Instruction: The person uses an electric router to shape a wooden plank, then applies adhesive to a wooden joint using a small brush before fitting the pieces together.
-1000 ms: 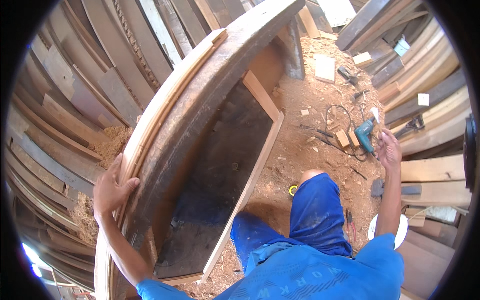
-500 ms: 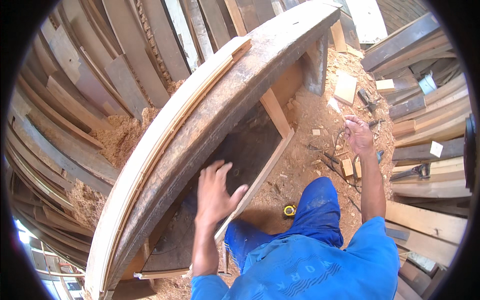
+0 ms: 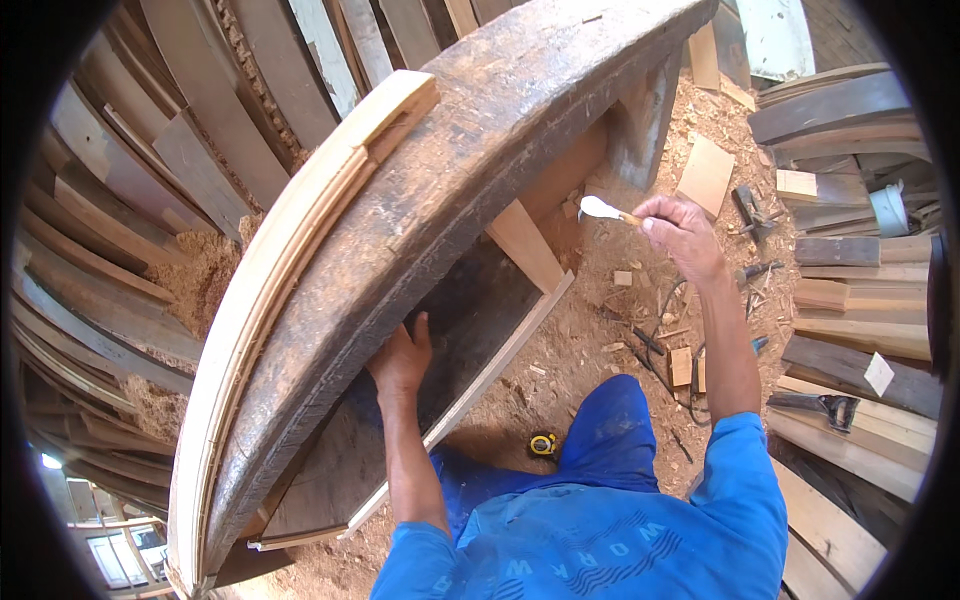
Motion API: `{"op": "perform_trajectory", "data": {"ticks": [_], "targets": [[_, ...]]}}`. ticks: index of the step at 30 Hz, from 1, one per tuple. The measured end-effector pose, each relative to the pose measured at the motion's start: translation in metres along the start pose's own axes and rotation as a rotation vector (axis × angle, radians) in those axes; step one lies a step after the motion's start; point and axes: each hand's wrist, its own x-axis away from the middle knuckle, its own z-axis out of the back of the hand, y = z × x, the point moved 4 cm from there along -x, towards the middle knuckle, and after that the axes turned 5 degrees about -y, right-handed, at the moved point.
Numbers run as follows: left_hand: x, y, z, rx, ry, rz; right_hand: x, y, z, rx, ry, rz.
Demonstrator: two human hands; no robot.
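My right hand (image 3: pixel 685 238) pinches a short wooden stick or handle with a white, glossy end (image 3: pixel 602 208); whether that end is a brush or a coated tip I cannot make out. It is held in the air to the right of the thick, dark curved bench beam (image 3: pixel 500 115). Under the beam's near edge reaches my left hand (image 3: pixel 402 362), thumb up, its fingers hidden by the beam. Below that hand lies a dark shelf (image 3: pixel 480 290) with a pale wooden rim. A stack of curved light wood strips (image 3: pixel 285 235) rests along the beam's far side.
Sawdust and offcuts cover the floor, with a yellow tape measure (image 3: pixel 543 444), a clamp-like tool (image 3: pixel 750 212) and cables. Boards (image 3: pixel 860 330) are piled at the right, with a handsaw (image 3: pixel 825 408) on them. More planks (image 3: pixel 110 190) lean at the left.
My left hand has moved from above the shelf to under the beam's edge. My right hand has shifted a little left, bringing the white-ended stick toward the beam. My view has shifted.
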Motion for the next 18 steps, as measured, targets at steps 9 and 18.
{"op": "perform_trajectory", "data": {"ticks": [9,18], "targets": [[-0.004,0.034,0.033,0.256,-0.457,-0.03,-0.029,0.056,0.009,-0.149,-0.004,0.131],[0.011,0.053,0.024,0.199,-0.324,-0.259,-0.051,0.006,-0.016,0.249,-0.213,0.126]]}}
